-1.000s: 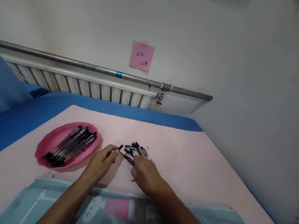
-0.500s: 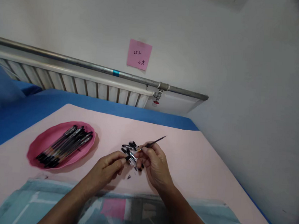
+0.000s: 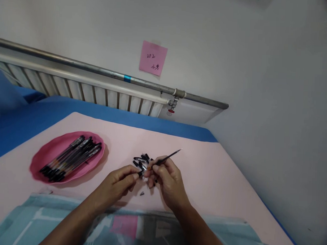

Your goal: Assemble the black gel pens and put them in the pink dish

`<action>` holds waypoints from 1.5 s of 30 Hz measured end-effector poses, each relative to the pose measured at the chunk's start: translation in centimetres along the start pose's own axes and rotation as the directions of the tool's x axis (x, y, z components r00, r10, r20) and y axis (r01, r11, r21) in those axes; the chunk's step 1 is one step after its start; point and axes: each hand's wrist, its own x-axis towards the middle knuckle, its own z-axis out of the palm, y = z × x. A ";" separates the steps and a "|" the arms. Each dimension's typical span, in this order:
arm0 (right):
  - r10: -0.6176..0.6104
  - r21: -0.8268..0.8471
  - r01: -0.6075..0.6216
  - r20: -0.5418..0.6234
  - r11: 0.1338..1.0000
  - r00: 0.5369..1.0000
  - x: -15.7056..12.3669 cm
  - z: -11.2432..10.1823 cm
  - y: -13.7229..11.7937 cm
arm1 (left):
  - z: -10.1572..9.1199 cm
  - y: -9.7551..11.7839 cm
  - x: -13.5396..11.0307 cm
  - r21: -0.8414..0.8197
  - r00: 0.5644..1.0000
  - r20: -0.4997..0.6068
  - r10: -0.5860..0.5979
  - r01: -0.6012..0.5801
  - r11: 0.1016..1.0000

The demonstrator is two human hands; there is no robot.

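Pen refill [image 3: 172, 155]; loose parts [image 3: 139, 159] partly behind right fingers [image 3: 163, 171]; pink dish [image 3: 50, 150] leftward

Refill [image 3: 173, 155] now in right hand [image 3: 168, 178]

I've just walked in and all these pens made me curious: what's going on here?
A person is handling pen parts at a table with a pale pink surface. The right hand holds a slender dark pen part, its thin tip pointing away, while the left hand pinches a small black piece. Just beyond the fingers lies a loose pile of black-and-clear pen parts. To the left, black-capped clear pens lie in a pink oval dish.
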 end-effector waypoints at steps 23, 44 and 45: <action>-0.048 0.024 0.049 -0.041 0.999 0.998 -0.1 -0.4 0.5 | 0.1 0.1 -0.3 -0.016 1.000 0.012 0.009 -0.008 1.000; 0.174 -0.889 0.421 0.451 0.182 0.876 -1.2 -2.3 1.1 | -0.2 -0.5 -0.1 -0.316 0.990 -0.101 -0.100 0.063 0.947; 0.201 -0.885 0.450 0.465 0.118 0.862 -1.3 -2.3 1.5 | -0.3 -0.5 -0.1 -0.320 0.988 -0.116 -0.107 0.065 0.945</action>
